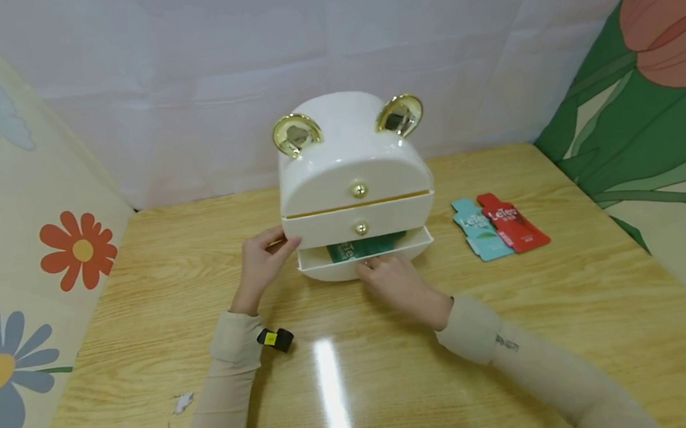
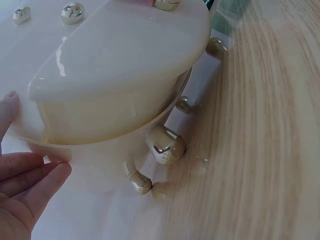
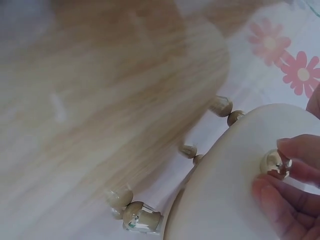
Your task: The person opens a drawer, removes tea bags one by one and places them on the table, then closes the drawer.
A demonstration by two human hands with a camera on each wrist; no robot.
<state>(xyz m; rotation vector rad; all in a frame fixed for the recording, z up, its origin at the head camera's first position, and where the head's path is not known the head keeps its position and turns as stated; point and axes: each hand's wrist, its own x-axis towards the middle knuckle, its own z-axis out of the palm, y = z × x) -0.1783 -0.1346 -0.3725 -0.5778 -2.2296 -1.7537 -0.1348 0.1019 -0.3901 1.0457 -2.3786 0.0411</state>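
Note:
A white cabinet [image 1: 346, 165] with rounded sides and gold ears stands upright on the table. Its bottom drawer [image 1: 328, 271] is pulled partway out, and a green LeTea packet [image 1: 345, 249] lies inside, partly under the middle drawer [image 1: 320, 230]. With thumb and fingertips my right hand [image 1: 402, 288] pinches the bottom drawer's gold knob [image 3: 274, 164]. My left hand [image 1: 261, 263] touches the cabinet's left front corner, thumb at the front and fairly straight fingers [image 2: 42, 187] against the side. The upper two drawers are closed.
To the right of the cabinet, a light blue packet [image 1: 478, 229] and a red packet [image 1: 515, 224] overlap on the wooden table [image 1: 178, 281]. A white cloth [image 1: 196, 86] hangs behind. Painted panels with flowers flank the table. A small white patch [image 1: 183, 402] marks the table's front left.

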